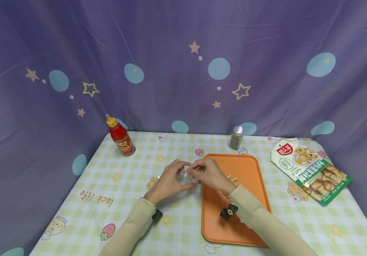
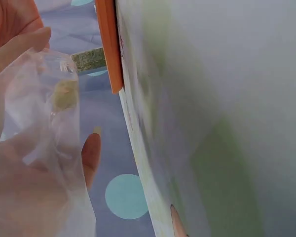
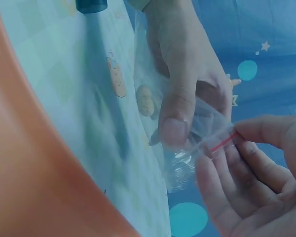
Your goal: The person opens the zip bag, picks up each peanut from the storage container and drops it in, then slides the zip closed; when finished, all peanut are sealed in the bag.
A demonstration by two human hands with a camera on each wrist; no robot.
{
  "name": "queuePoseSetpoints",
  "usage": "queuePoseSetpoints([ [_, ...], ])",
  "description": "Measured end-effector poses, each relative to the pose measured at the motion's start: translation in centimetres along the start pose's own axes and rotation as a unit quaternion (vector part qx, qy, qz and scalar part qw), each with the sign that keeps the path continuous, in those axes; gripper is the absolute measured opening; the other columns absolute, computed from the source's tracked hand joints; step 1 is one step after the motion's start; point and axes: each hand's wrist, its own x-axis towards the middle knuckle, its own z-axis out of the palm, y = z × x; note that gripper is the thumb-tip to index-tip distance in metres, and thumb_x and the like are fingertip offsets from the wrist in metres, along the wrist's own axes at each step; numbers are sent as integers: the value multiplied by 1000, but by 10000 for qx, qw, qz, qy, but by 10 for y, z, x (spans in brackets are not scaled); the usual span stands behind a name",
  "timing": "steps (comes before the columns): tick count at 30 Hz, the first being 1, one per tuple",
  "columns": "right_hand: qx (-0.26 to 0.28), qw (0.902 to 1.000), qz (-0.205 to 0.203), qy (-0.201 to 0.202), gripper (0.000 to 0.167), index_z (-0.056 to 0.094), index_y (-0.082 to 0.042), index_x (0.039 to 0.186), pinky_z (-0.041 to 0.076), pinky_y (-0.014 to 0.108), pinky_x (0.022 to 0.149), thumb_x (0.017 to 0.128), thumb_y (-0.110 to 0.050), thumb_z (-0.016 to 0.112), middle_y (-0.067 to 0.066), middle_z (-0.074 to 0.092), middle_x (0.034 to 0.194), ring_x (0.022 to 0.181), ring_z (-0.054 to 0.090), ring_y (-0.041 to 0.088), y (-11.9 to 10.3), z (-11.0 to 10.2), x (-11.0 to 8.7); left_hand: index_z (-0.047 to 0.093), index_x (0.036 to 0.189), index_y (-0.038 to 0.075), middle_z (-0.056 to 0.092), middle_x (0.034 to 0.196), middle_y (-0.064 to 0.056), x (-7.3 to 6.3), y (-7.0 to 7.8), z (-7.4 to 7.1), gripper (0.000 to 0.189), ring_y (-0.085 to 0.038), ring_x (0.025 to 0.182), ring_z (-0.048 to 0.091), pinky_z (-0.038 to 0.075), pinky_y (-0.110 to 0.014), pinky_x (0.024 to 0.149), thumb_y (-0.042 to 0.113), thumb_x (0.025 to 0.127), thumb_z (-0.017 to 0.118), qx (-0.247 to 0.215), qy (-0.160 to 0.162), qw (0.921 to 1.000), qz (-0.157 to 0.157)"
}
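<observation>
A clear plastic zip bag [image 1: 184,179] with a red strip along its mouth is held up between both hands, left of the orange tray. My left hand [image 1: 168,182] grips the bag's body, its thumb [image 3: 176,123] pressed against the near side of the film. At the mouth, my right hand [image 1: 211,174] pinches the edge by the red strip [image 3: 223,142] between thumb and forefinger. Through the film in the left wrist view shows a small yellowish patch [image 2: 65,95]. Behind the right wrist, pale short pieces [image 1: 232,178] lie on the tray, partly hidden.
The orange tray [image 1: 212,227] lies under my right forearm. At the back left stands a red sauce bottle [image 1: 122,139] with a yellow cap. A glass spice shaker [image 1: 236,138] stands behind the tray. To the right lies a printed mushroom packet [image 1: 311,170]. A patterned curtain [image 1: 170,99] hangs behind.
</observation>
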Motion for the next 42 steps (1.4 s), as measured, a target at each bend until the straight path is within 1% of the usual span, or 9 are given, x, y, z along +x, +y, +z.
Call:
queuePoseSetpoints([
  [4,168,9998,33,95,17,81,-8,102,56,24,67,100,-22,71,7,79,94,75,68,13,-2,-3,0,64,135,21,65,108,-1,1,-1,0,67,-23,93,58,50,-33,81,42,78,92,-91,92,9998,118],
  [11,118,9999,14,110,26,81,-5,104,57,25,72,100,-29,72,4,80,94,76,70,12,-6,-8,2,64,135,23,63,109,6,2,0,0,67,-15,95,57,53,-36,84,42,78,92,-132,158,9997,149],
  [15,115,9999,8,57,24,81,-9,105,58,27,76,100,-30,71,2,79,95,80,70,12,-5,-11,0,63,137,21,63,108,2,2,1,0,68,-23,94,59,53,-38,83,39,78,92,-134,184,9995,232],
  [18,227,9997,39,41,22,81,-14,106,59,29,78,101,-32,70,4,79,96,85,73,18,-5,-15,-2,63,137,20,61,103,1,2,0,-1,70,-23,93,58,52,-34,82,38,77,93,-51,192,9995,246],
  [22,400,9991,93,104,22,80,-13,106,61,33,78,101,-33,70,11,78,98,89,75,32,-2,-24,-6,62,138,19,56,99,3,2,-1,-3,73,-16,92,56,50,-28,82,38,76,94,73,217,9995,213],
  [30,114,9987,378,317,22,79,-14,106,61,36,77,100,-34,71,17,78,102,92,74,38,20,-49,-20,60,141,21,53,101,7,1,-1,-5,80,-10,95,53,50,-29,85,44,73,95,81,68,9999,133],
  [35,-77,9981,515,333,27,78,-8,108,60,35,74,101,-32,70,20,76,99,88,73,37,34,-65,-32,59,143,20,53,104,7,1,0,-7,81,-11,99,54,51,-33,90,48,75,93,54,-40,10000,61],
  [40,-197,9971,665,298,27,77,-4,108,62,36,72,100,-29,71,17,76,100,85,73,36,49,-75,-44,57,143,23,54,106,8,2,0,-8,79,-11,99,54,50,-35,91,50,77,91,191,-44,9998,-20],
  [42,-352,9964,704,310,25,77,-5,108,62,33,72,100,-28,72,13,77,100,84,74,33,55,-80,-50,56,144,22,55,107,8,3,0,-8,79,-11,99,54,50,-35,92,49,79,90,218,-60,9997,-32],
])
